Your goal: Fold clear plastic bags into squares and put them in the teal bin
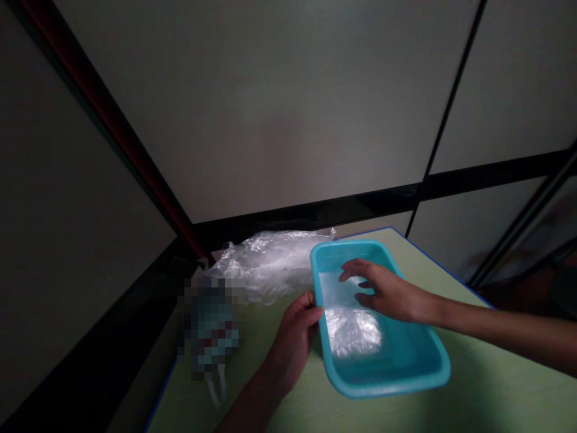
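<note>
A teal plastic basin [392, 388], rectangular with rounded corners, is tilted over the light green table. My left hand [297, 328] grips its left rim, the thumb over the edge and the fingers on the outside. Above the basin's inside hovers my right hand [383, 291], fingers spread and curved, with nothing held in it. Beneath that hand, something shiny and silvery-white [354, 334] shows in the basin; whether it is clear plastic or a reflection, I cannot tell.
A crumpled clear plastic bag [270, 261] lies behind the basin. At the left of the table [333, 415] is a blurred-out item [214, 331] with a pale strap. Pale panels with dark trim [288, 150] stand close behind the table, whose edge is blue.
</note>
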